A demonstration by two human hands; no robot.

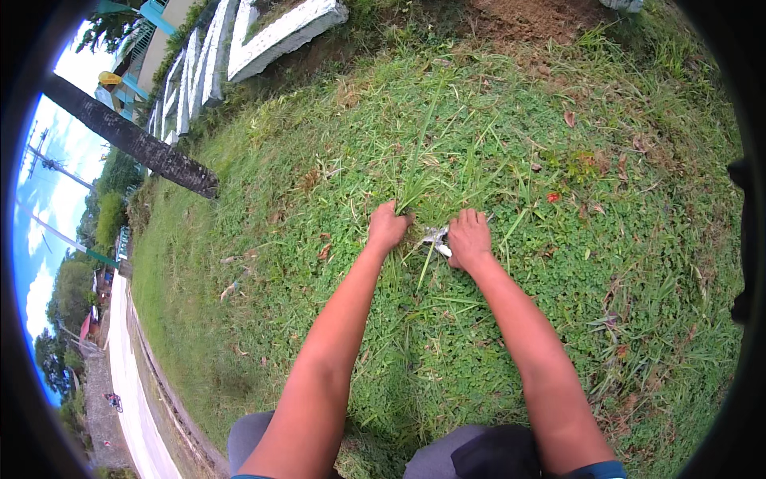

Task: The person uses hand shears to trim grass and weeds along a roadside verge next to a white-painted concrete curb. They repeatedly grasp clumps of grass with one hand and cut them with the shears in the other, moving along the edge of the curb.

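My left hand (389,227) is closed around a tuft of long grass blades (413,190), which fan up and away from its fingers. Just to the right, my right hand (471,239) grips a tool with a white handle end and a grey metal part (437,238); its exact kind cannot be told, as my fingers cover much of it. The metal part lies between the two hands, low among the grass. Around both hands spreads a dense green ground cover (574,263) mixed with taller grass.
A tree trunk (137,135) leans in at the upper left. Large white block letters (287,37) stand along the top, near bare brown soil (538,18). A red flower (553,197) and dry leaves lie to the right. A road (128,371) with a motorcycle (112,401) runs down the left.
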